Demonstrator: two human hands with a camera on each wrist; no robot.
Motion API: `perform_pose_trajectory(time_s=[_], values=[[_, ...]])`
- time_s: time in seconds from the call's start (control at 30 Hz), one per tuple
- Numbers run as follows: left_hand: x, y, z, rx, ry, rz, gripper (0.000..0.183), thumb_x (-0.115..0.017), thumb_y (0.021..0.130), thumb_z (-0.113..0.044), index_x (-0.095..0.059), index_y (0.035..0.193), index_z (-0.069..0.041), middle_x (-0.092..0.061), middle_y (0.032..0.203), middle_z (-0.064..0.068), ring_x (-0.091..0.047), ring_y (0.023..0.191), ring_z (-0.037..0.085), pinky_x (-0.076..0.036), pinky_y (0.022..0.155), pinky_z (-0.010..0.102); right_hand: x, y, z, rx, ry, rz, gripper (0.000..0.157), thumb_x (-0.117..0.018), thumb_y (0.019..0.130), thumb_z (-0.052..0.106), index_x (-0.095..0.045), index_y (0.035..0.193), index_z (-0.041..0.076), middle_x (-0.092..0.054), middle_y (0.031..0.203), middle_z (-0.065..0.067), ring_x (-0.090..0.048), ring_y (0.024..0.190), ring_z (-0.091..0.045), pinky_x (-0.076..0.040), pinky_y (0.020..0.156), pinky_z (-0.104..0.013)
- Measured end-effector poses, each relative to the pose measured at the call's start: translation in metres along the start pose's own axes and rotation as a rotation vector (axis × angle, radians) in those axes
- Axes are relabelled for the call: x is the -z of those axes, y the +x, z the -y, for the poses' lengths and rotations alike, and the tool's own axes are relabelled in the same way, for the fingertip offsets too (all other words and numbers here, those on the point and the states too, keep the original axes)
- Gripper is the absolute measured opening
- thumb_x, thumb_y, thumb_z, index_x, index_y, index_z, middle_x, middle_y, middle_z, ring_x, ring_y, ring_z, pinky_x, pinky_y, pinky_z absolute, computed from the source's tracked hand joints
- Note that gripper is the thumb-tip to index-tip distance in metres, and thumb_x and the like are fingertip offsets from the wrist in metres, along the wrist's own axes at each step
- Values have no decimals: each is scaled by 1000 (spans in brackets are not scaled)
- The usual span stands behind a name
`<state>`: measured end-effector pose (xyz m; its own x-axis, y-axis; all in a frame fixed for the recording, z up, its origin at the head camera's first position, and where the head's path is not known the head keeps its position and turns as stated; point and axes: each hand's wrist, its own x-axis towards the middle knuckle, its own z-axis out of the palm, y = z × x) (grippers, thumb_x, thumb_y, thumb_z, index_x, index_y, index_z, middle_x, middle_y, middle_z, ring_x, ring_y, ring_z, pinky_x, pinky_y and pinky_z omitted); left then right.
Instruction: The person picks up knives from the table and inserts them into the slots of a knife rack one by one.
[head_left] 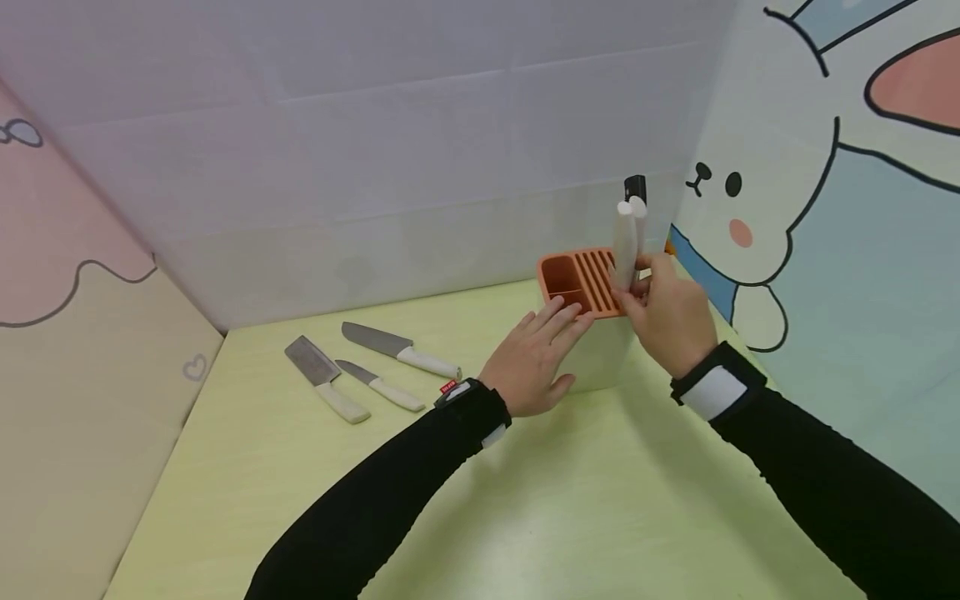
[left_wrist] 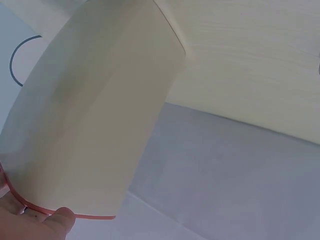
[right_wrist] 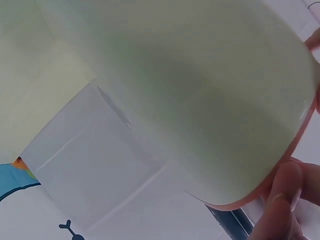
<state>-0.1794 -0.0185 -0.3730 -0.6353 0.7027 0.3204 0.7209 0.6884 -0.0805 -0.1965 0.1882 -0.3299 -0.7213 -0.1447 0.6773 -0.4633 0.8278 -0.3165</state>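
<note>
- Orange-topped block point(head_left: 600, 354): slots point(head_left: 597, 275) show in head view only.
- Left hand point(head_left: 528, 364), fingers extended, touches rim point(left_wrist: 95, 217); right hand point(head_left: 670, 315) pinches white-handled knife point(head_left: 625, 242).
- Yellow-green table point(head_left: 540, 508); cartoon wall point(head_left: 885, 292) right.

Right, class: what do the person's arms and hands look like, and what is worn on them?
Black sleeves cover both arms. Around the wrists, the black left band carries a small red tag, the black right band a broad white patch. The left hand and right hand wear no gloves.
</note>
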Motion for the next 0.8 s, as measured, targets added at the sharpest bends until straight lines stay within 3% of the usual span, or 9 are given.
perform_pose_trajectory(time_s=[0.3,0.63,0.8], values=[[-1,-1,0,-8,-12,-13,82,-60,85,-41,-17,149,-13,-25,152,8,-10,141,24,-26,109,45,-9,-8,-6,-14,-49,-6,41,-73,78,17,-49,103,-7,-66,83,-26,-64,59,-32,-54,48,-46],[-2,-1,1,-8,-21,-20,83,-60,85,-41,-17,149,-12,-25,152,8,-10,141,24,-27,109,45,-14,-12,-9,71,-108,-29,19,-64,86,13,-59,93,-4,-68,82,-22,-65,60,-31,-55,50,-45],[-2,-1,1,-9,-33,-26,83,-61,84,-40,-17,149,-12,-25,152,8,-11,141,24,-27,109,45,-13,-11,-10,66,-103,-54,26,-68,83,17,-58,97,-3,-69,83,-21,-65,59,-29,-54,46,-44]])
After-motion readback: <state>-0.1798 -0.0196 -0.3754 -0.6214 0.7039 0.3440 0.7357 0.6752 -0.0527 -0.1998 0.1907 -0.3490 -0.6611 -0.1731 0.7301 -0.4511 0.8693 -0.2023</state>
